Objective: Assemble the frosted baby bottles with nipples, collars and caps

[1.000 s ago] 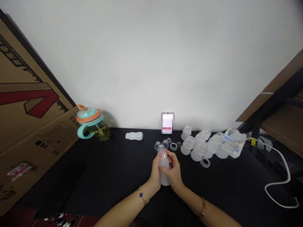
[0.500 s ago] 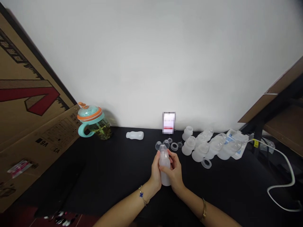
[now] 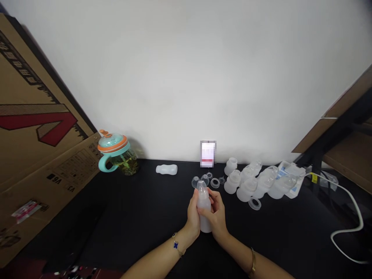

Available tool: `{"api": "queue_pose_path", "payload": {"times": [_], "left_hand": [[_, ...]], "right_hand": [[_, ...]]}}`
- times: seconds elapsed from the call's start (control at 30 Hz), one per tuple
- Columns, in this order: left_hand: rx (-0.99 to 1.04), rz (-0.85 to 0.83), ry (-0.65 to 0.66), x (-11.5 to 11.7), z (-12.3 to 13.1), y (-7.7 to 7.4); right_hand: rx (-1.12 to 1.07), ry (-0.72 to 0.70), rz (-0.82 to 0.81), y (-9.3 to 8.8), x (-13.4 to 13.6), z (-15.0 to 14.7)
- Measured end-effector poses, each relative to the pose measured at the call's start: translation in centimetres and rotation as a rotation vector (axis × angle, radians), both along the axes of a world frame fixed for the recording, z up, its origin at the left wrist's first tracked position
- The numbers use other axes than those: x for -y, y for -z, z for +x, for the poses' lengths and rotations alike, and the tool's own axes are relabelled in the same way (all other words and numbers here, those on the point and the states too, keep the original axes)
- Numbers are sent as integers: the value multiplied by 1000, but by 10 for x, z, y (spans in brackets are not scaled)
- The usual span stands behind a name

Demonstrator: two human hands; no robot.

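Both my hands hold one translucent white baby bottle (image 3: pixel 204 211) upright over the black table (image 3: pixel 139 217). My left hand (image 3: pixel 192 217) wraps the bottle's left side, fingers closed. My right hand (image 3: pixel 217 217) grips its right side, with fingers up near the clear nipple top. Just beyond the bottle lie clear caps (image 3: pixel 196 181) and rings (image 3: pixel 215 183).
A teal and orange sippy cup (image 3: pixel 116 154) stands at the back left beside a large cardboard box (image 3: pixel 37 128). Another small bottle (image 3: pixel 166 169) lies on its side. Several bottles (image 3: pixel 255 182) cluster at the back right, with a loose ring (image 3: pixel 255 203). A white cable (image 3: pixel 348 217) loops at the right.
The hands and bottle have hardly moved on the table; the view has shifted slightly, so everything sits a little lower in the frame.
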State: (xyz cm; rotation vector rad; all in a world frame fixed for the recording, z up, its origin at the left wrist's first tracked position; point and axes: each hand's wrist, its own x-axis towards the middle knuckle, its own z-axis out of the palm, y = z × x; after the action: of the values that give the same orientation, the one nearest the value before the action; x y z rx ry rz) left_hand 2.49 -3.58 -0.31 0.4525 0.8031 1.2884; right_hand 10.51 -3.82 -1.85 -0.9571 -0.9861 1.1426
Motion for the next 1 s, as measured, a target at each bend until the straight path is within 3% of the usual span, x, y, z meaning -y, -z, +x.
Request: {"api": "queue_pose_path", "payload": {"times": [0.13, 0.4, 0.6, 0.87, 1.0], "left_hand": [[-23, -10, -33, -2, 1, 1], [102, -111, 46, -13, -6, -4], [48, -7, -20, -16, -8, -5], [81, 5, 34, -22, -10, -3], [98, -23, 57, -24, -10, -2]], "right_hand": [[15, -4, 11, 2, -2, 1], [-59, -2, -58, -1, -12, 2], [-62, -23, -104, -12, -18, 8], [-31, -14, -72, -3, -22, 12], [-9, -16, -55, -8, -22, 14]]}}
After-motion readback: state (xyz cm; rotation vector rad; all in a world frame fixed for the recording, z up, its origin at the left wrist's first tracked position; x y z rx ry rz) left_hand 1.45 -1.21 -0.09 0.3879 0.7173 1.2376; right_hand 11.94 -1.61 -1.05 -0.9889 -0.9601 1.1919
